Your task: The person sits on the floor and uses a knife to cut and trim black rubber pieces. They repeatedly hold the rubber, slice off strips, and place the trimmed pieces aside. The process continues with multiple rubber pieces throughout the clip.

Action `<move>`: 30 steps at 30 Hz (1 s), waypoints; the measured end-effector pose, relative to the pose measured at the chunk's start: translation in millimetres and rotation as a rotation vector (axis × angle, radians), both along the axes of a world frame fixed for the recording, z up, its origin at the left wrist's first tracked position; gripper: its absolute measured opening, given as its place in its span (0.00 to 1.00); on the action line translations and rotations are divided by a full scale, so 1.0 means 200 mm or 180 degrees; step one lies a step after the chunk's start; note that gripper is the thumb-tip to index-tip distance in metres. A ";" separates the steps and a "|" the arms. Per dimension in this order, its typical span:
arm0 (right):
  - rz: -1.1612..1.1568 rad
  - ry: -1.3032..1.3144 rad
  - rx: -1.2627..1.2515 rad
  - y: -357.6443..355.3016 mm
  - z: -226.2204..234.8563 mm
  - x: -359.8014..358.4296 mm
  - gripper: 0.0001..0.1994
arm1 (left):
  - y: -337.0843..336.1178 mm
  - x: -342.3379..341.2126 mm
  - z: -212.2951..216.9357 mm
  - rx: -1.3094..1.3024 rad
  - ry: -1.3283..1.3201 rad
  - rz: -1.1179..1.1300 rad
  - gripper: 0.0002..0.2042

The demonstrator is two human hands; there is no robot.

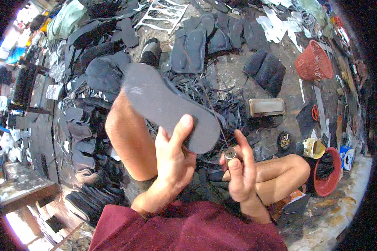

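My left hand (175, 157) is closed on a grey shoe sole (165, 100), its thumb pressed on the flat face near the heel end. The sole is tilted up over my bent knee, with its broad end away from me. In my right hand (242, 173) is a thin, long metal tool (215, 112) with a round metal end between thumb and fingers. Its slender shaft runs up along the sole's right edge; I cannot tell whether the two touch. Beneath them lies a heap of dark cut strips (228, 104).
Several dark soles (188, 50) lie on the floor ahead, and more are stacked at the left (81, 129). A pale rectangular block (266, 107) stands right of the strips. Red baskets (314, 60), a yellow tin (314, 148) and orange-handled scissors (315, 112) are farther right.
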State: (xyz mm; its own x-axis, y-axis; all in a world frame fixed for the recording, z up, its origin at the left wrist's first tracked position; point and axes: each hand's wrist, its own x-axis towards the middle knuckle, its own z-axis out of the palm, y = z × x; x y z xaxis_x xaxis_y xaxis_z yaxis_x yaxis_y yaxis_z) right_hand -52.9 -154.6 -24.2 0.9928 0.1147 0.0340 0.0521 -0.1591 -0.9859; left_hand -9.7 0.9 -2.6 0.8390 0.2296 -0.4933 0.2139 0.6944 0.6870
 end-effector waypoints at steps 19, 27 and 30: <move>0.1086 0.0132 -0.1003 -0.22 -0.17 -0.13 0.19 | 0.12 -0.26 -0.28 0.1074 0.0626 -0.0427 0.14; 0.0096 -0.0778 -0.0998 0.25 -0.46 0.09 0.24 | 0.12 -0.27 -0.25 0.0832 0.0548 -0.0502 0.28; 0.0152 -0.0631 -0.0881 0.36 -0.40 0.20 0.23 | 0.16 -0.26 -0.26 0.0726 0.0372 -0.0501 0.29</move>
State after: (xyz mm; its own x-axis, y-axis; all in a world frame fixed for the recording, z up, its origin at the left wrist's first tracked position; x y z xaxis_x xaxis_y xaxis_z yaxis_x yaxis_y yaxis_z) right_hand -13.1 -83.2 -104.0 0.9633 0.1927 0.1868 0.2522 -0.4118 -0.8757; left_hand -62.2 32.2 -55.0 0.8136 0.2171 -0.5393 0.3936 0.4770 0.7858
